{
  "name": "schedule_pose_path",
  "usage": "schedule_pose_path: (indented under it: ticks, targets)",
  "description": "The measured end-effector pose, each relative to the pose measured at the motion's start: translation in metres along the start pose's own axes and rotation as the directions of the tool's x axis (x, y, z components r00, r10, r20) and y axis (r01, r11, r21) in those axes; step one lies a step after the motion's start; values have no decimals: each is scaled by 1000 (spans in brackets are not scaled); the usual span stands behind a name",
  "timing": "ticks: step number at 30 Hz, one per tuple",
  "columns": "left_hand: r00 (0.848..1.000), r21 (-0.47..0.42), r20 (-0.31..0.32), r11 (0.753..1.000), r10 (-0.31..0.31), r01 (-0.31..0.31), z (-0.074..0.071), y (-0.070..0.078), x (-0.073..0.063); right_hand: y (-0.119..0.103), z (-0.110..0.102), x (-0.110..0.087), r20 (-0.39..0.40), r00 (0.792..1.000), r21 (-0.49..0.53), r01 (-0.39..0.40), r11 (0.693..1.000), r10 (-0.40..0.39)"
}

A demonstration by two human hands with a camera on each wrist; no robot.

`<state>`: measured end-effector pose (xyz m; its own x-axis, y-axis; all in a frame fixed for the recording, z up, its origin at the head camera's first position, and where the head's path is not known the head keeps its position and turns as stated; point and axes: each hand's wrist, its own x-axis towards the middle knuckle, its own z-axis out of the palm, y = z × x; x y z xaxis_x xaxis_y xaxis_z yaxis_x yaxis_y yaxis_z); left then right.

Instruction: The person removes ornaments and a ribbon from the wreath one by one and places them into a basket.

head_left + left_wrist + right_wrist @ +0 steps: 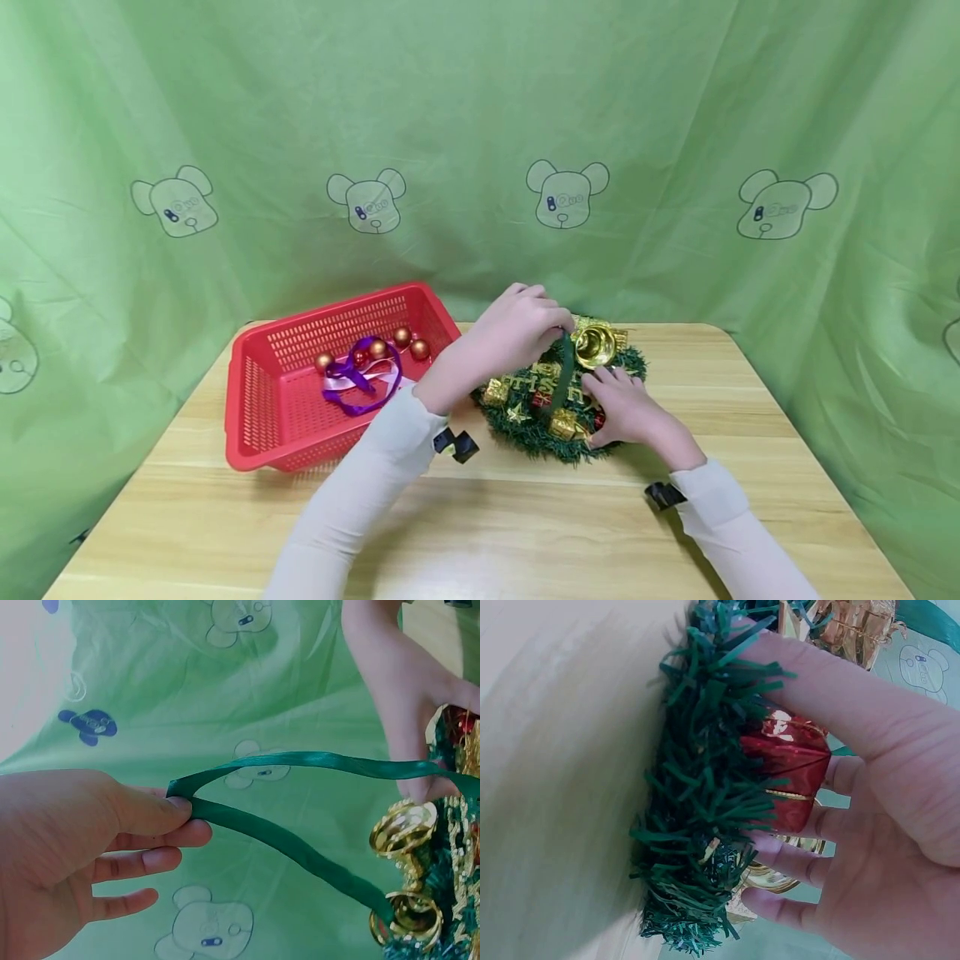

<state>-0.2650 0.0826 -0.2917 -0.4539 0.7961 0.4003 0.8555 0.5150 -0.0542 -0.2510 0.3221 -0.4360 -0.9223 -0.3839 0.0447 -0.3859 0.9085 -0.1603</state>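
Note:
A green tinsel Christmas wreath (551, 443) lies on the wooden table, trimmed with gold bells (595, 344), small gold gift boxes (564, 424), a gold star (517, 413) and gold lettering. Between thumb and forefinger my left hand (525, 325) pinches the top of a green ribbon loop (292, 847), drawn up from the wreath; the other fingers are loosely bent. My right hand (626, 408) holds the wreath's right side, thumb and fingers spread around a shiny red gift box (791, 772). Some fingertips are hidden in the tinsel.
A red plastic basket (255, 400) stands left of the wreath. In it are several gold and red balls (402, 337), a purple ribbon (352, 407) and a pale pink ribbon (342, 384). Behind the table (525, 533) hangs a green curtain (465, 100) with bear-head prints.

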Motion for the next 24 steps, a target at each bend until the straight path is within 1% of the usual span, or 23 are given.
schedule_pose_path:
  ticks: [3,6,10,13,15,18,22,24]
  targets:
    - [999,-16,-50,1000,-7,6,-4,-8,-7,-1,0,0,4,1000,6,-3,1000,3]
    - [993,-25,-118,1000,1,-4,-11,-15,-14,-1,1,0,9,1000,10,-7,1000,7]
    - [976,-26,-215,999,28,-34,-24,-20,-22,-1,1,1,10,1000,12,-9,1000,9]
    - [964,-27,-262,998,41,-49,-31,-21,-25,-1,1,0,11,1000,13,-8,1000,7]
    - [960,-25,-277,998,43,-52,-33,-21,-26,-1,0,0,13,1000,12,-7,1000,7]
    - [958,-17,-282,998,58,-65,-33,-20,-25,-2,0,0,16,1000,9,-8,1000,8]
    - [963,-4,-256,996,88,-92,-30,-16,-20,-2,1,1,13,1000,3,-10,1000,10]
    - [967,-2,-239,995,92,-96,-28,-14,-19,-2,1,1,10,1000,2,-9,1000,9]
